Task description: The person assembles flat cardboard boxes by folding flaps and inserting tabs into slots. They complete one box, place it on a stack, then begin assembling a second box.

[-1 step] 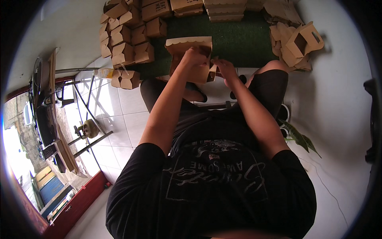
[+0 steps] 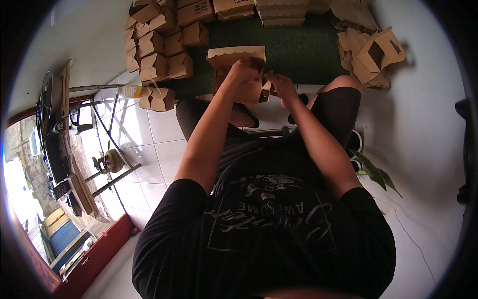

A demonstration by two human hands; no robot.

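Note:
A brown cardboard box point(image 2: 247, 93) with a scalloped lid edge stands open at the near edge of a green turf-covered table point(image 2: 308, 55). Into it reaches my left hand point(image 2: 243, 71), its fingers curled in by the inner face of the right wall; its fingertips are partly hidden. On the outside of that same wall, my right hand point(image 2: 281, 85) pinches a flap at the box's right end. Both hands are closed on the box, one from within and one from without.
Several small folded cardboard boxes point(image 2: 152, 47) are stacked at the left, beside a bottle point(image 2: 130, 91). Larger boxes point(image 2: 281, 14) line the far edge. Flat cardboard blanks point(image 2: 354, 15) and a handled box point(image 2: 381, 50) lie at the right. A plant leaf point(image 2: 371, 169) is near my right elbow.

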